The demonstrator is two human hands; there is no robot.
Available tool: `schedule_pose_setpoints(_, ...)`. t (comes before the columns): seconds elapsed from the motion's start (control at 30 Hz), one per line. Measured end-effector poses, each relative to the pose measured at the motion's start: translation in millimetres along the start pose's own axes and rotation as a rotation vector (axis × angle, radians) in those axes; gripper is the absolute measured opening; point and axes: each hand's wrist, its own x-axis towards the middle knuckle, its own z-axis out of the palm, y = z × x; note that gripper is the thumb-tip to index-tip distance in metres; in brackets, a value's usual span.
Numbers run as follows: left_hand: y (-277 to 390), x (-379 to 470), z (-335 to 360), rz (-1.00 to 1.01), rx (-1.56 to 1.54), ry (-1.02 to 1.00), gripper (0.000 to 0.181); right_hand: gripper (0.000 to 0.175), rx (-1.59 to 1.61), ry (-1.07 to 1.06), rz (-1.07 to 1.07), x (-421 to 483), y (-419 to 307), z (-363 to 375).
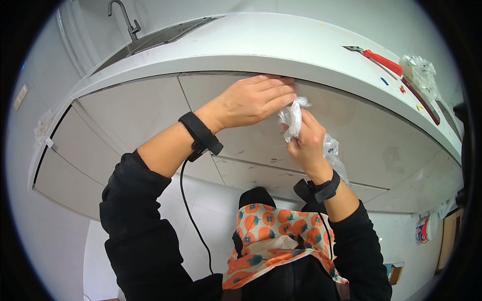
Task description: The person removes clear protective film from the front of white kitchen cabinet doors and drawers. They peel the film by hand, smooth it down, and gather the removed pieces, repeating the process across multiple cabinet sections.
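My left hand (260, 96) lies flat against the upper part of a light grey cabinet front (354, 128), its fingertips near the underside of the countertop edge. Crumpled clear plastic film (292, 118) is bunched in the fist of my right hand (310, 139), just below my left fingertips. More of this film (333, 150) hangs down behind my right wrist. Small printed marks show on the lower panels. Whether the film is still joined to the panel is hidden by my hands.
On the white countertop (263, 37) lie red-handled pliers (382, 62), a dark red strip-like object (421, 101), small scraps and a crumpled clear plastic bag (420, 71). A sink (158, 37) with a grey faucet (130, 26) is at left. A white bucket (427, 227) stands on the floor at right.
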Motion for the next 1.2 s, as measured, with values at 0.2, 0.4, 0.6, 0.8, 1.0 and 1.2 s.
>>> schedule_pose_setpoints(0.2, 6, -15, -1, 0.132, 0.136, -0.085, 0.004, 0.027, 0.027, -0.086, -0.066, -15, -15, 1)
schedule_pose_setpoints(0.4, 34, -29, -19, -0.054, 0.099, -0.369, 0.010, 0.035, 0.071, -0.168, -0.041, -24, -17, -4)
schedule_pose_setpoints(0.6, 61, -44, -28, -0.198, 0.066, -0.355, 0.011, 0.054, -0.129, -0.265, -0.059, -28, -4, 12)
schedule_pose_setpoints(0.8, 92, -66, -36, -0.271, 0.094, -0.177, 0.019, 0.032, -0.069, -0.153, -0.130, -26, -1, 59)
schedule_pose_setpoints(1.0, 17, -75, -41, -0.182, 0.210, -0.154, 0.035, 0.026, 0.058, -0.306, -0.164, -19, 0, 36)
schedule_pose_setpoints(1.2, -6, -92, -35, -0.058, 0.346, -0.148, 0.019, 0.024, 0.064, -0.373, -0.161, -26, -15, 29)
